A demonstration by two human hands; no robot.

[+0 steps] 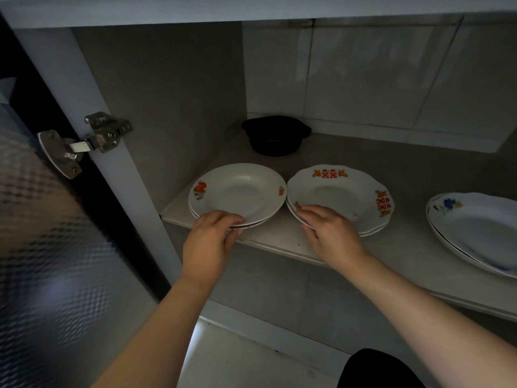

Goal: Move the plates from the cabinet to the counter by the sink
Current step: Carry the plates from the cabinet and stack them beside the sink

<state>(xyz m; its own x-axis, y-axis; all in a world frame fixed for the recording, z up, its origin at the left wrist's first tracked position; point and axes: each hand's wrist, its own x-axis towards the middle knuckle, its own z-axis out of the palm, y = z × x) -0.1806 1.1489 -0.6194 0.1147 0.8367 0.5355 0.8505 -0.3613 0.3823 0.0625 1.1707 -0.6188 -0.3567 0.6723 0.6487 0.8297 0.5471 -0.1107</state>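
Note:
Inside a low cabinet, three small stacks of white plates rest on the shelf (279,236). The left stack (237,191) has orange fruit prints on its rim. My left hand (208,242) pinches its front edge, thumb on top and fingers underneath. The middle stack (341,191) carries red characters and orange flowers. My right hand (330,231) grips its front left rim. Both stacks still lie flat on the shelf. A third stack with a blue flower (475,225) lies at the right, untouched.
A black two-handled pot (275,135) stands at the back of the shelf behind the plates. The cabinet door with patterned glass (42,247) hangs open at the left on a metal hinge (84,144). Pale floor (237,359) shows below the shelf.

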